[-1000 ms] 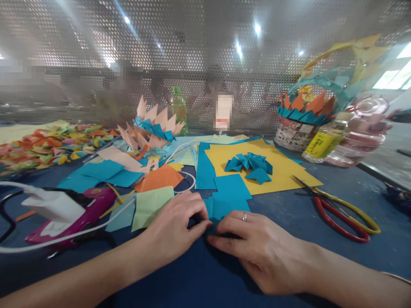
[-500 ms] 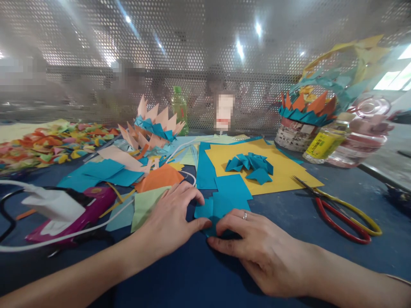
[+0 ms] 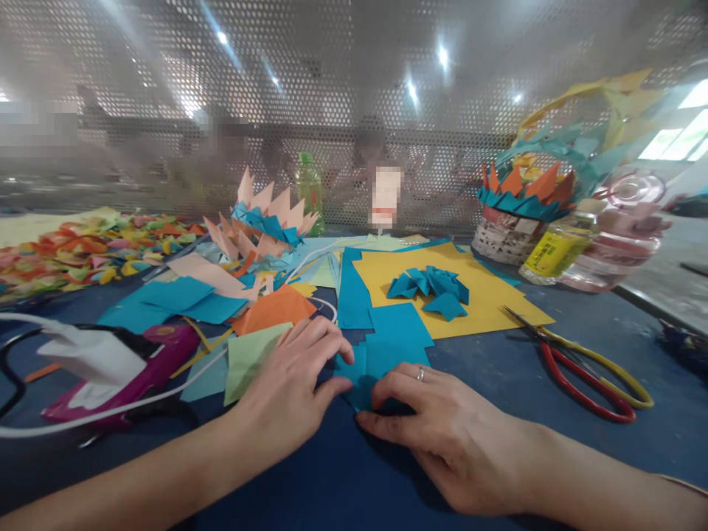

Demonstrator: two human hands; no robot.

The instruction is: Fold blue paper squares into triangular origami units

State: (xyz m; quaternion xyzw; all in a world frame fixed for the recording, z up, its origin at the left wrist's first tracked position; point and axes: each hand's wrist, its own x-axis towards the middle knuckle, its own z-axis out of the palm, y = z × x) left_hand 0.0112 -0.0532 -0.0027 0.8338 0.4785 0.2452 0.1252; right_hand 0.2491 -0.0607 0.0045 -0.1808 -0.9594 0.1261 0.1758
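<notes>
Blue paper (image 3: pixel 358 375) in fuller view, left fingers (image 3: pixel 330 346) farther left.

Forearms (image 3: pixel 182 468) angle inward from both sides. Left hand (image 3: pixel 299 380) palm down, loosely spread; right hand (image 3: pixel 442 428) curled, thumb near forefinger.

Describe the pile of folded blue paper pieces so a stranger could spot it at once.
On the dark blue table, find the large yellow sheet beyond the right hand. The pile of folded blue pieces sits on it. Its creased, pointed pieces stand up in a heap, whereas the blue sheets just nearer the person lie flat.
</notes>
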